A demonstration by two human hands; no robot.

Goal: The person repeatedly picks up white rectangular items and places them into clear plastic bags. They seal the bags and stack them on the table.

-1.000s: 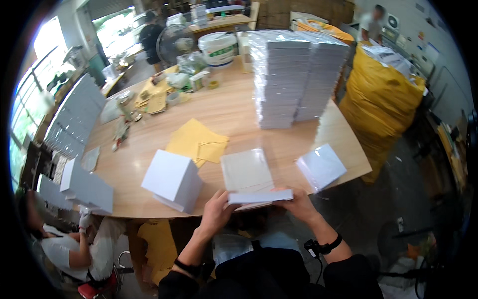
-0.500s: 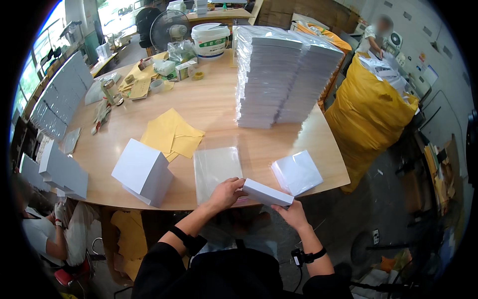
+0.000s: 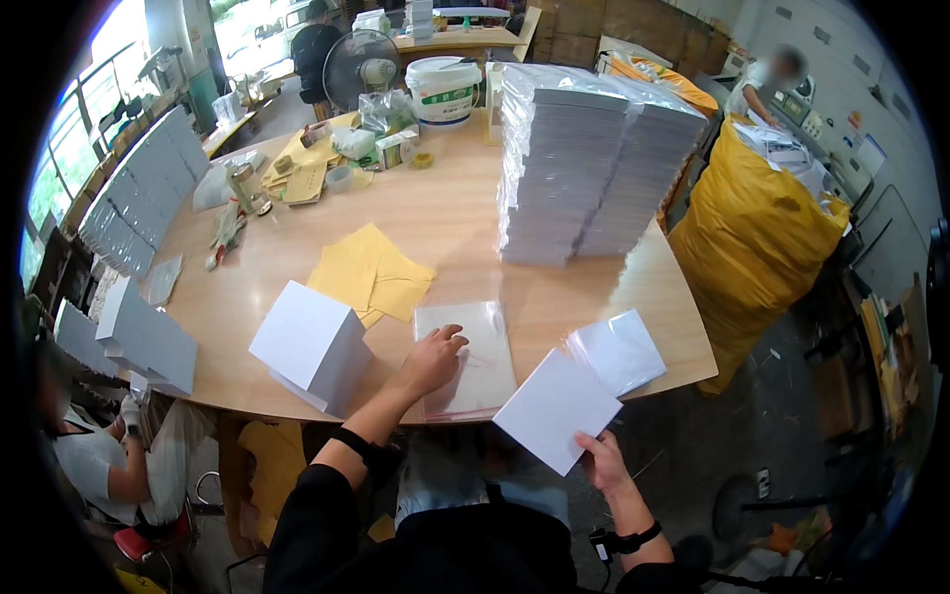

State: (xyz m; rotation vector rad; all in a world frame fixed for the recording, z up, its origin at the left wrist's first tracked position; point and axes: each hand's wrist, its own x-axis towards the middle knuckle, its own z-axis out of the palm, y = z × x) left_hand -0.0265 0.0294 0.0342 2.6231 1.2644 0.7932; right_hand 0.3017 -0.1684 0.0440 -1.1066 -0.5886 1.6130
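Note:
My right hand grips one corner of a flat white paper block and holds it tilted at the table's near edge. The block's far corner overlaps a small pile of plastic-wrapped white blocks. My left hand holds nothing; its loosely bent fingers are apart over a stack of clear plastic bags lying flat on the table. Left of that hand stands a tall stack of white paper. Yellow paper sheets lie just beyond it.
Tall wrapped stacks stand at the back right of the wooden table. A white bucket, a fan and tapes are at the back. A bulging yellow sack is beside the table. Co-workers are at left and far right.
My left hand has let go of the white paper block and moved left onto the plastic bags. My right hand has turned the block so its broad face shows. The whole view has shifted slightly.

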